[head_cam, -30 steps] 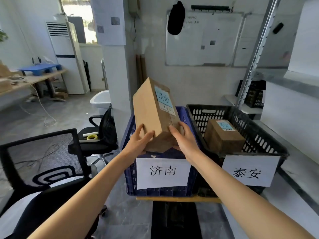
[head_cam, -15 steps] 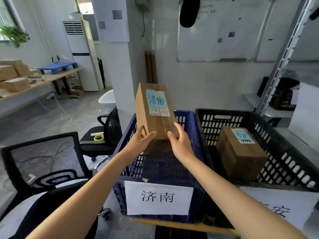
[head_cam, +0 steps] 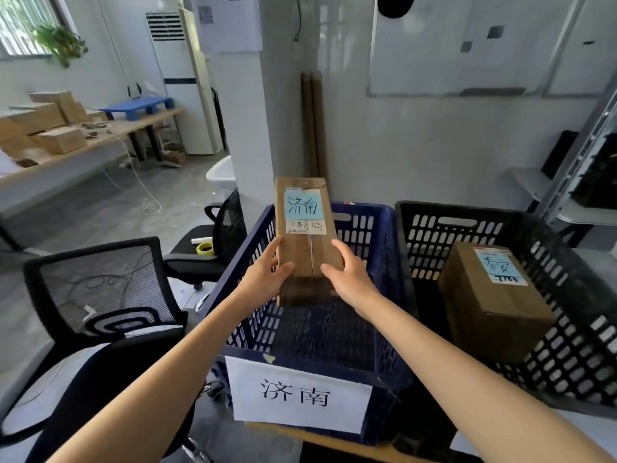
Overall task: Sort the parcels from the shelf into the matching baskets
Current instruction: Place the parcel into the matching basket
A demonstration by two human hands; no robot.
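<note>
"Grey concrete floor (head_cam: pixel 100 222), white walls. What is nearest?"

"Two bare forearms reaching forward, and under them a paper sign (head_cam: pixel 300 396) reading 济南, stuck on the front wall of a blue basket (head_cam: pixel 384 279)."

"And the parcel?"

"The brown parcel (head_cam: pixel 309 252) stands upright in the air over the blue basket's opening, held between both hands by its lower half. The upper half sticks up free, with a blue label (head_cam: pixel 303 204) that also reads 济南."

"How do the fingers lie?"

"The left hand (head_cam: pixel 267 279) clasps the left edge, its thumb laid across the front face and one finger pointing up along the edge; the rest go behind the box, out of sight. The right hand (head_cam: pixel 350 279) mirrors it on the right edge, with the thumb on the front and fingers running up the side. The box sits squarely between the two palms."

"To the right?"

"A black basket (head_cam: pixel 434 235) touching the blue one, with a second parcel (head_cam: pixel 490 305) lying inside. Its label is handwritten too."

"Left?"

"A black mesh office chair (head_cam: pixel 100 289), and beyond it another chair seat carrying a yellow tape roll (head_cam: pixel 204 248)."

"Farther back?"

"A whiteboard (head_cam: pixel 467 45) on the wall, a standing air conditioner (head_cam: pixel 180 78), and a long table (head_cam: pixel 100 135) stacked with cardboard boxes (head_cam: pixel 50 128)."
</note>
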